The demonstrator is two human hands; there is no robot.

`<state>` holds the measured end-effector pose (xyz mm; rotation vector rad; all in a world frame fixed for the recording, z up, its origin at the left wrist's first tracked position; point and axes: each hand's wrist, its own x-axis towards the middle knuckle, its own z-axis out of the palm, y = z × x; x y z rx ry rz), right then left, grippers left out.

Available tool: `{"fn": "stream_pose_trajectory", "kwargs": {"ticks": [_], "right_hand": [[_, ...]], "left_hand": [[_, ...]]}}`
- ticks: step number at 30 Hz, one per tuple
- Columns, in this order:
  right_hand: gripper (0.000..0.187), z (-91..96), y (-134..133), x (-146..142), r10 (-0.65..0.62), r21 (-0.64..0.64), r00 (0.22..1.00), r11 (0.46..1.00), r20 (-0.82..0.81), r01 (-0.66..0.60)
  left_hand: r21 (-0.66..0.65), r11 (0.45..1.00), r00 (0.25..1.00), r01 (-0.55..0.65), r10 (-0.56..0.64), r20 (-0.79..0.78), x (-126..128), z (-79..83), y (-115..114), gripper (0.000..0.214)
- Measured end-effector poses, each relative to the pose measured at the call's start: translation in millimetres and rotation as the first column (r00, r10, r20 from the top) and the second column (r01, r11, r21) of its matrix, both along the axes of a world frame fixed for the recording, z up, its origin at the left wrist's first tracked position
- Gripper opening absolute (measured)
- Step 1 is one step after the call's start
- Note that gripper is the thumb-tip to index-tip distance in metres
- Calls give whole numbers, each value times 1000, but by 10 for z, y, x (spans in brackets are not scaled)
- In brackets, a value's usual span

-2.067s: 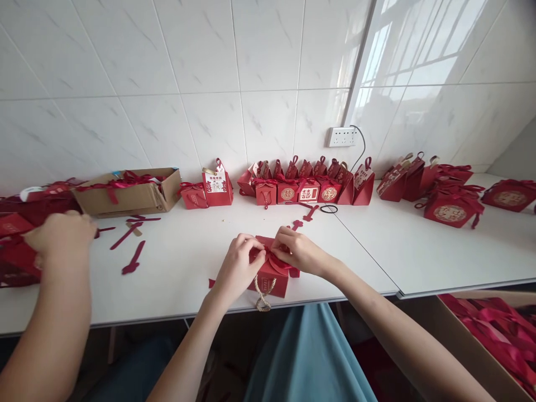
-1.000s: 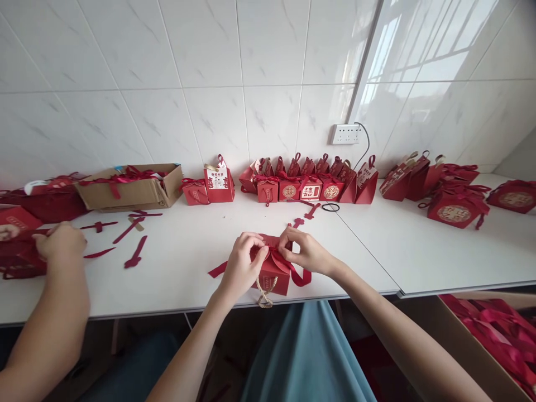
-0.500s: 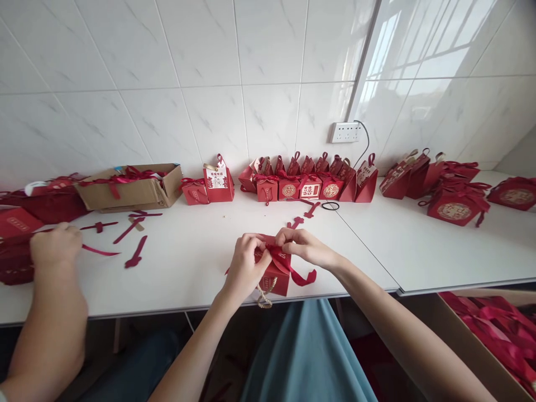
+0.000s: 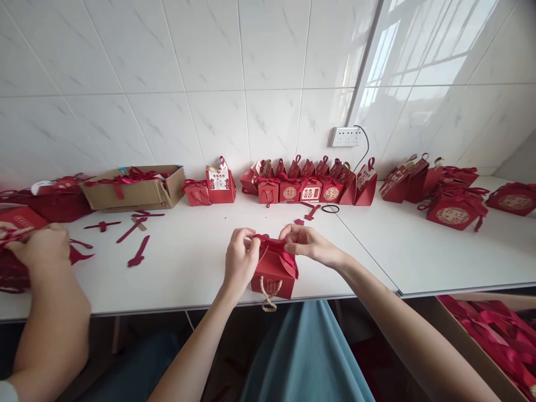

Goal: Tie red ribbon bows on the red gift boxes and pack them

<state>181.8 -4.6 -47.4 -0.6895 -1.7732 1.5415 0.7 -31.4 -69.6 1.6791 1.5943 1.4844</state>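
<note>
A small red gift box [image 4: 274, 272] with a gold rope handle [image 4: 265, 296] stands near the front edge of the white table [image 4: 188, 262]. Red ribbon [image 4: 277, 245] runs across its top. My left hand [image 4: 243, 257] pinches the ribbon at the box's upper left. On the other side, my right hand [image 4: 305, 243] has its fingers closed on the ribbon at the upper right. The knot itself is partly hidden by my fingers.
A co-worker's hand [image 4: 46, 248] handles ribbon on a red box at left. Behind stand a cardboard box [image 4: 129, 195] of ribbons and rows of red gift boxes [image 4: 288, 192]. Flat ribbon pieces [image 4: 138, 251] and a black ring [image 4: 330, 209] lie about. An open carton [image 4: 473, 335] sits lower right.
Both hands have moved apart along the ribbon at the box top. The front of the box and its rope handle show more. The co-worker's hand has shifted left.
</note>
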Motion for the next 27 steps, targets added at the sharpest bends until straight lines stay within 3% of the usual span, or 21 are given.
{"fn": "stream_pose_trajectory", "kwargs": {"ticks": [4, 7, 12, 15, 20, 23, 27], "right_hand": [[31, -27, 4, 19, -27, 15, 999, 1000, -27, 28], [31, -54, 10, 36, -74, 28, 995, 997, -60, 75], [36, -94, 8, 72, -121, 67, 992, 991, 30, 118], [33, -107, -11, 84, -130, 112, 982, 987, 135, 115], [27, -114, -49, 83, -222, 178, 949, 967, 224, 184], [33, -126, -54, 96, -221, 119, 960, 972, 172, 202], [34, -134, -52, 141, -260, -50, 963, 965, -66, 257]], "left_hand": [[-38, 998, 984, -48, 54, 169, -15, 27, 24, 8], [-66, 997, 922, -36, 59, 382, -59, 9, 76, 10], [-90, 993, 712, -82, 122, 691, -197, -54, 167, 9], [-129, 988, 597, -89, 156, 787, -281, -77, 187, 7], [-193, 981, 376, -1, 179, 909, -379, -126, 226, 4], [-183, 981, 289, 65, 157, 944, -424, -152, 234, 7], [-94, 986, 190, 137, 67, 979, -501, -150, 203, 14]]}}
